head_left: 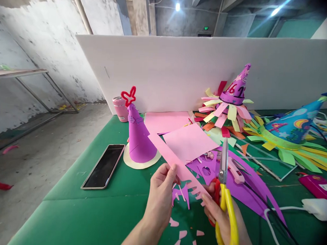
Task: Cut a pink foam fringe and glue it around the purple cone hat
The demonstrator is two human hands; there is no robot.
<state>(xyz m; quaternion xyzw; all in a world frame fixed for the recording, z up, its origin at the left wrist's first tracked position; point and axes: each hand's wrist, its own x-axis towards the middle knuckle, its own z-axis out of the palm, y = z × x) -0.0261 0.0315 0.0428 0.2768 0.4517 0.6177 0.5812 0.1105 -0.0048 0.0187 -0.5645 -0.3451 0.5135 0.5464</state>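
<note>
A long pink paper strip (170, 153) stretches slantwise between my two hands, its lower right edge cut into small notches. My left hand (162, 186) pinches the strip near its middle. My right hand (221, 214) holds its notched end between thumb and finger, while scissors (225, 196) with yellow and red handles also hang in that hand, blades pointing up. Small pink scraps (182, 234) lie on the table below. Just beyond my left hand stands a purple cone hat (141, 143) with a cream brim and a red pipe-cleaner shape on top.
On the green table (96, 213) lie a phone (103, 167), pink sheets (191, 141), purple paper (246, 195), a pink glue gun (235, 171) and a white plug (317, 209) with cable. Fringed purple (235, 91) and blue (292, 123) hats stand right, before a white board (165, 72).
</note>
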